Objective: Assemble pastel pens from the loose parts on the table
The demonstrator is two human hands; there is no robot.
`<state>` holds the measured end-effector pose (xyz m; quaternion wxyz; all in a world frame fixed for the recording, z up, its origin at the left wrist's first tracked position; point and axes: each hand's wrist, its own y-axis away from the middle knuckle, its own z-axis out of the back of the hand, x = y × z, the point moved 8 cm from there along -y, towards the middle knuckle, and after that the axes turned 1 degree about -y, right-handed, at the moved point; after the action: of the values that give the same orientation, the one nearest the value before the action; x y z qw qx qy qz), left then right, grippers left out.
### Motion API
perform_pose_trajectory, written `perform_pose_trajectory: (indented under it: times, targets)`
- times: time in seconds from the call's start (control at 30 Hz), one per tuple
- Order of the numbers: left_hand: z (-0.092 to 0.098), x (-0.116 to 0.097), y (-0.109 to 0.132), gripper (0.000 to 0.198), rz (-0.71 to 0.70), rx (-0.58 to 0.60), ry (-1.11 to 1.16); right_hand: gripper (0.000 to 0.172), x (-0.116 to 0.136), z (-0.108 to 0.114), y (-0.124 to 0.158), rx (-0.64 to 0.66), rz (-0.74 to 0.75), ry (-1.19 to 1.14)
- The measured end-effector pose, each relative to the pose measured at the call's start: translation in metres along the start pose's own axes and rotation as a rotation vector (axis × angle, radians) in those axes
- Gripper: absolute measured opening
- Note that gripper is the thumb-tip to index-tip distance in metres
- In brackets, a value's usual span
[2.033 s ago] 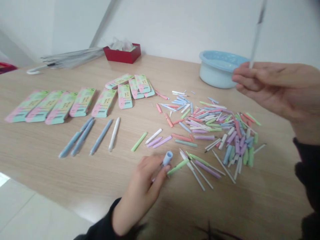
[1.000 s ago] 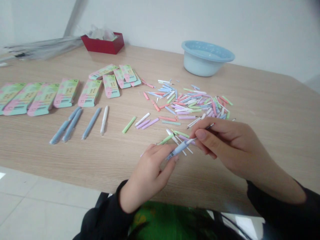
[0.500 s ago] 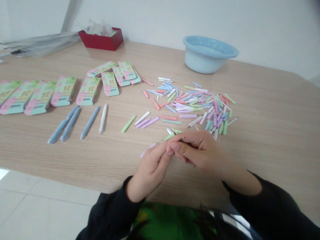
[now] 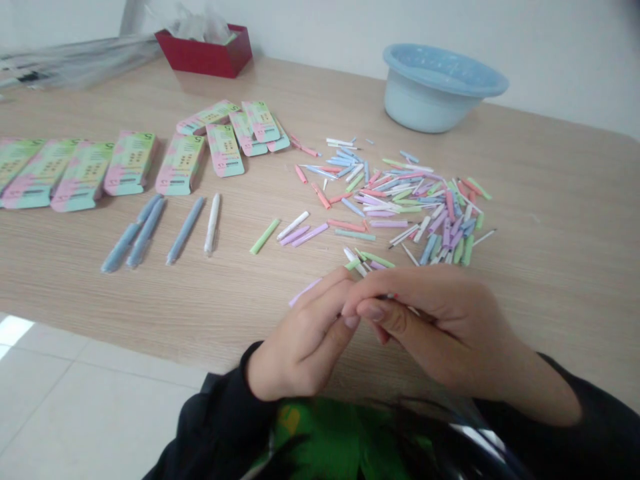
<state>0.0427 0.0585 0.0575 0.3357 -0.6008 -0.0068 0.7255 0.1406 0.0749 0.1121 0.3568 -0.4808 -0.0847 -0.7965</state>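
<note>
My left hand (image 4: 305,343) and my right hand (image 4: 440,333) meet at the fingertips above the table's near edge. The right thumb and index finger pinch a thin dark stick with a reddish tip (image 4: 391,295); most of it is hidden. Left fingers and thumb are pressed together against the right fingertips, and what they hold is covered. Just beyond the hands lie small green, white and purple pencil pieces (image 4: 375,259), one purple piece (image 4: 305,292) being beside the left knuckles. Farther off spreads a heap of pastel pencil pieces (image 4: 415,200).
Blue pencils in clear wrap (image 4: 185,230) and a white one (image 4: 213,225) lie to the left. Behind them are rows of pastel printed boxes (image 4: 131,163). A red box (image 4: 210,57) with plastic bags, clear wrapping (image 4: 100,60) and a blue basin (image 4: 435,100) stand at the back.
The view has shifted, so the table things sit higher in the picture. Both hands remain joined at the fingertips; the left fingers have curled a little, and the right hand appears larger.
</note>
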Motion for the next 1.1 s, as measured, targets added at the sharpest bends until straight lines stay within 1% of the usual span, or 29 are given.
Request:
perform_pose_trajectory:
  times: [0.1, 0.17, 0.23, 0.4, 0.47, 0.53, 0.6, 0.7, 0.8, 0.9, 0.97, 1.0, 1.07, 1.1]
  targets:
    - [-0.001, 0.004, 0.000, 0.027, 0.052, 0.020, 0.011, 0.025, -0.010, 0.003, 0.000, -0.030, -0.059, -0.051]
    - [-0.002, 0.004, -0.001, 0.030, 0.071, 0.046, 0.017, 0.026, -0.012, 0.005, 0.000, -0.050, -0.057, -0.085]
    - [-0.001, 0.002, -0.002, 0.028, 0.060, 0.062, 0.015, 0.024, -0.008, 0.007, 0.000, -0.055, -0.023, -0.083]
    - [0.005, -0.001, -0.001, 0.016, -0.010, 0.020, -0.079, 0.016, 0.009, 0.009, 0.005, -0.050, 0.047, 0.043]
    - [0.004, -0.001, 0.000, 0.014, -0.052, 0.023, -0.112, 0.014, 0.016, 0.007, 0.008, -0.041, 0.104, 0.101]
    - [0.001, 0.000, 0.002, 0.014, -0.055, 0.032, -0.137, 0.013, 0.017, 0.006, 0.010, -0.047, 0.123, 0.140]
    - [0.000, 0.004, 0.004, 0.016, -0.010, 0.027, -0.157, 0.015, 0.009, 0.006, 0.011, -0.071, 0.073, 0.153]
    - [0.001, 0.010, 0.006, 0.019, 0.058, -0.008, -0.143, 0.021, -0.006, 0.004, 0.007, -0.081, -0.017, 0.080]
    - [0.005, 0.014, 0.008, 0.022, 0.079, -0.086, -0.113, 0.022, -0.020, -0.004, 0.000, -0.074, -0.096, -0.048]
    - [0.012, 0.018, 0.010, 0.026, 0.107, -0.156, -0.078, 0.019, -0.028, -0.009, -0.005, -0.081, -0.128, -0.139]
    - [0.018, 0.023, 0.013, 0.027, 0.152, -0.188, -0.065, 0.015, -0.034, -0.003, -0.003, -0.119, -0.144, -0.189]
    - [0.024, 0.025, 0.015, 0.029, 0.181, -0.216, -0.066, 0.018, -0.040, 0.007, 0.001, -0.169, -0.159, -0.217]
    - [0.036, 0.032, 0.020, 0.035, 0.252, -0.289, -0.042, 0.020, -0.058, 0.038, 0.015, -0.355, -0.196, -0.257]
    - [0.040, 0.037, 0.023, 0.038, 0.288, -0.318, 0.010, 0.017, -0.069, 0.059, 0.025, -0.495, -0.198, -0.254]
